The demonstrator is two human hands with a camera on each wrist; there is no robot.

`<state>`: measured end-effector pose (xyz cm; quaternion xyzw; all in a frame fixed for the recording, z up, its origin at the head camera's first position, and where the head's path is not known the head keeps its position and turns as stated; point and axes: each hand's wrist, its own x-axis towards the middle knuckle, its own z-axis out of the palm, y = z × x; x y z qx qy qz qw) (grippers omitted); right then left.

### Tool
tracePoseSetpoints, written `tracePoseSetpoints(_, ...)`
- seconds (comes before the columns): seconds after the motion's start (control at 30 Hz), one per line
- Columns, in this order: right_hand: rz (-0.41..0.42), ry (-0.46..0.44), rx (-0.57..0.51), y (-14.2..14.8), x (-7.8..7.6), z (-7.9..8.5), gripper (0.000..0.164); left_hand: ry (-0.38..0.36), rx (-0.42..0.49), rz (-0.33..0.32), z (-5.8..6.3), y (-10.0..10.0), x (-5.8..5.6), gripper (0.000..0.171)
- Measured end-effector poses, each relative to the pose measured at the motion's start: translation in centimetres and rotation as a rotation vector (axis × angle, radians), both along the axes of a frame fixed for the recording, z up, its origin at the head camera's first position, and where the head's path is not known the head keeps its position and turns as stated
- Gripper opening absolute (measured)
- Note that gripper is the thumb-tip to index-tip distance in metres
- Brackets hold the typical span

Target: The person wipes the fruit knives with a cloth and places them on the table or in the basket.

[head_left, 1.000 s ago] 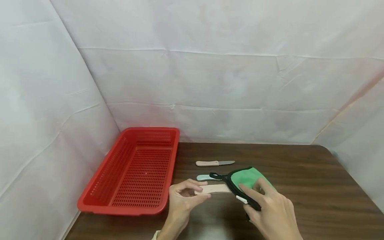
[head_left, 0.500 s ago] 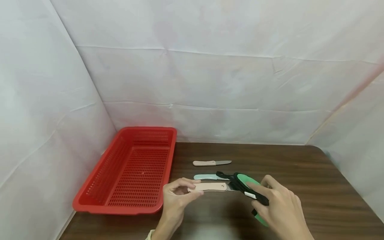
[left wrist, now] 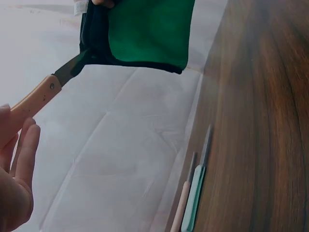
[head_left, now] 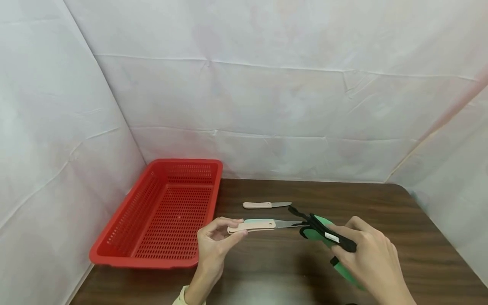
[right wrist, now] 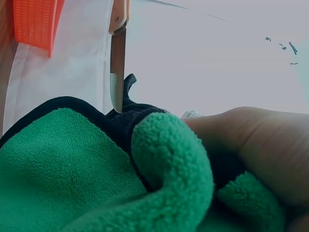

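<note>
While the red basket (head_left: 177, 220) sits at the far left of the brown surface (head_left: 274, 275), the left hand (head_left: 213, 241) beside it pinches the handle end of a pink-handled knife (head_left: 254, 225) between thumb and fingers, holding it raised with the blade pointing right. Behind it, the head view shows only a sliver of a mint-handled knife (left wrist: 194, 198); the left wrist view reveals its blade, lying next to a second pink-handled knife (head_left: 257, 205) on the surface. Farther right, the raised blade's tip meets the black edging of a folded green cloth (head_left: 314, 234), whose fleecy pile only the right wrist view makes plain. At far right, the right hand (head_left: 375, 254) grips this cloth, its fingers curled, near a white label (head_left: 332, 237).
</note>
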<state>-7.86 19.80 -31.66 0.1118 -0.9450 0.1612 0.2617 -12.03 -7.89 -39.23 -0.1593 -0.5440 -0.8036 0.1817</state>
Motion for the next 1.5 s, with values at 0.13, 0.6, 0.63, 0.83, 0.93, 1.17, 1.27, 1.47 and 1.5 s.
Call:
tracePoseSetpoints(0.13, -0.001, 0.007, -0.012, 0.2, 0.0, 0.1, 0.039, 0.007, -0.017, 0.010, 0.0, 0.0, -0.2, 0.020)
tracePoseSetpoints(0.6, -0.023, 0.006, -0.030, 0.7, -0.2, 0.1, 0.037, 0.001, -0.003, -0.147, 0.3, 0.2, 0.0, 0.011)
tracePoseSetpoints(0.63, -0.024, 0.005, -0.033, 0.7, -0.2, 0.1, 0.037, 0.009, -0.013, -0.141, 0.5, 0.1, 0.1, 0.010)
tracePoseSetpoints(0.83, -0.034, -0.015, -0.067, 0.9, 0.0, 0.2, 0.037, 0.076, -0.042, -0.172, 1.1, -0.1, 0.3, 0.010)
tracePoseSetpoints(0.93, -0.044, -0.016, -0.082, 0.9, 0.1, 0.2, 0.035, 0.091, -0.037, -0.250, 0.7, -0.3, 0.1, 0.015)
tracePoseSetpoints(1.17, -0.045, 0.011, -0.113, 1.0, 0.0, 0.3, 0.032, -0.049, -0.038, -0.321, -0.2, -0.5, -0.2, 0.035)
tracePoseSetpoints(1.27, -0.058, 0.016, -0.118, 0.9, -0.1, 0.4, 0.031, -0.073, -0.099, -0.270, -0.2, -0.6, -0.2, 0.035)
tracePoseSetpoints(1.47, -0.067, 0.042, -0.146, 0.6, 0.1, 0.5, 0.030, -0.072, -0.223, -0.211, -0.2, -0.4, 0.0, 0.033)
tracePoseSetpoints(1.5, -0.064, 0.051, -0.148, 0.5, 0.1, 0.5, 0.030, -0.060, -0.225, -0.216, -0.2, -0.4, 0.0, 0.033)
